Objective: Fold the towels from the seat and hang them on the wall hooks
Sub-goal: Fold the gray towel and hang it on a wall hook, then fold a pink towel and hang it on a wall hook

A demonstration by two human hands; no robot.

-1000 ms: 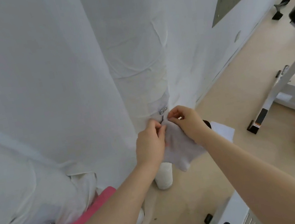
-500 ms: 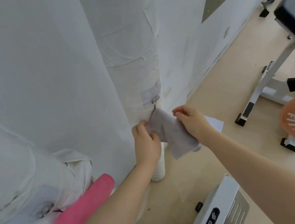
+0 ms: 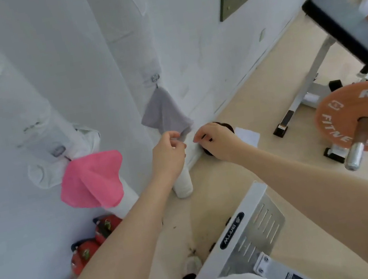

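Observation:
A grey towel (image 3: pixel 163 113) hangs by one corner from a metal wall hook (image 3: pixel 155 78) on the white wall. My left hand (image 3: pixel 168 153) pinches the towel's lowest tip. Just to the right, my right hand (image 3: pixel 218 143) has its fingers curled and thumb against forefinger, off the towel, with nothing visible in it. Further left, a pink towel (image 3: pixel 91 177) hangs from a second hook (image 3: pixel 58 151), in front of a white cloth (image 3: pixel 41 174).
A white cylinder (image 3: pixel 182 185) stands on the floor under my left hand. Red kettlebells (image 3: pixel 104 224) lie by the wall. A white machine panel (image 3: pixel 244 234) is near my legs. At the right are a weight bench (image 3: pixel 338 18) and an orange plate (image 3: pixel 366 117) on a barbell.
Both hands came down from the hook to the towel's bottom edge. The grey towel now hangs free from the hook; my right hand has let go of it. The view pulled back.

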